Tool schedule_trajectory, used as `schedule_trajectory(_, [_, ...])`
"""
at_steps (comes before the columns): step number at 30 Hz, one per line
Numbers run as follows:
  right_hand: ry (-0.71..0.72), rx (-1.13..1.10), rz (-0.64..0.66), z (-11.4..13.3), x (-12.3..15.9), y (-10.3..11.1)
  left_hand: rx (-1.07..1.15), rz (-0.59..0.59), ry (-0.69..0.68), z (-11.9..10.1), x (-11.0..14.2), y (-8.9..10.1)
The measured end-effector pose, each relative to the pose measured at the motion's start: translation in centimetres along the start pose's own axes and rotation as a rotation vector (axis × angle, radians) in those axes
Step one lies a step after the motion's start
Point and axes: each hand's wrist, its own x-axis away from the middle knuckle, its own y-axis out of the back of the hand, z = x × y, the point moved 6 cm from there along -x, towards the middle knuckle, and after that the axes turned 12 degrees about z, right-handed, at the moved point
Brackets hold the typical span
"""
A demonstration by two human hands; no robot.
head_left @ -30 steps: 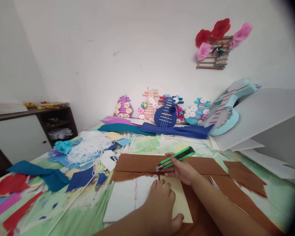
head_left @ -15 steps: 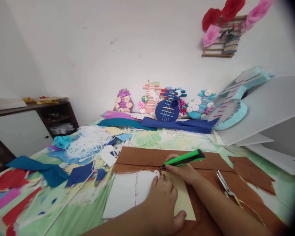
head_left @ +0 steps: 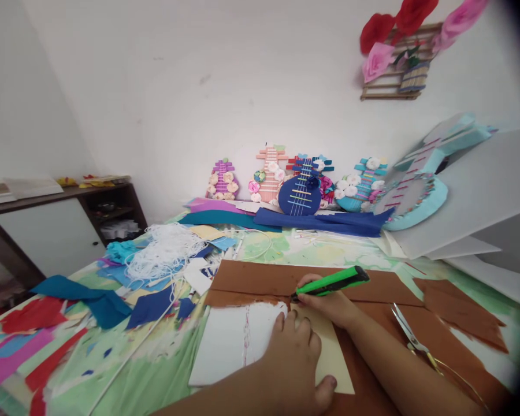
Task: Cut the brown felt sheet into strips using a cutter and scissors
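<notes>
One green cutter lies within the right fingers.

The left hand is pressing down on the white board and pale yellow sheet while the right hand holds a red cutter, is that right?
Not quite: the cutter in the right hand is green and black, as the head view shows. The left hand does rest on the white board and pale yellow sheet.

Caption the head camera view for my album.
Green craft knife in the right hand, left hand resting on cream paper, colourful lute shapes lined up behind.
</notes>
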Motion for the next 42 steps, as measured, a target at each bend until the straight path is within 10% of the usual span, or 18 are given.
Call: schedule_trajectory(42, [-0.177,-0.249,0.103,-0.8,-0.2,-0.2,0.068,0.091,0.065,0.7,-0.6,-0.4])
